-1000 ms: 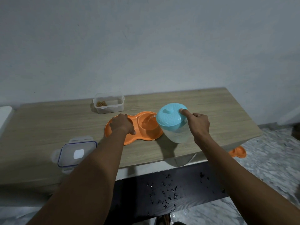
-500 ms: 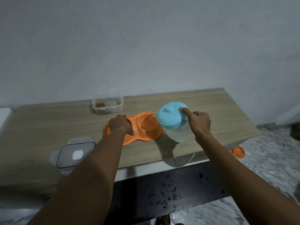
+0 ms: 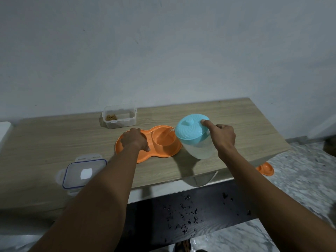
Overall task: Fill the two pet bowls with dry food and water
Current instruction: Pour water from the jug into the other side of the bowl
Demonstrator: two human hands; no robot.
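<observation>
A: What is the biggest thing here?

B: One wooden table (image 3: 236, 120), set against a pale wall. On it, from large to small: one clear water jug (image 3: 197, 140) with a turquoise lid, one orange double pet dish (image 3: 163, 151) holding two bowls, one clear food container (image 3: 120, 118) at the far side with a small heap of brown dry food (image 3: 111, 117) in its left end, and one flat container lid (image 3: 81, 172) with a blue seal at the near left.

A: Only one orange dish?

B: A second orange piece (image 3: 265, 169) shows on the floor beyond the table's right near corner, partly hidden by the table edge.

A: Where are the hands?

B: Two bare arms reach forward. The left hand (image 3: 135, 140) lies palm down over the left bowl, fingers curled together over its rim, so what is in that bowl cannot be seen. The right hand (image 3: 222, 137) grips the jug on its right side, fingers wrapped round the handle side and the forefinger pressed flat on the lid.

A: And the jug itself?

B: Lifted off the table and tilted left, spout over the right bowl (image 3: 164, 140). A thin stream of water (image 3: 168, 133) runs from the spout into that bowl.
</observation>
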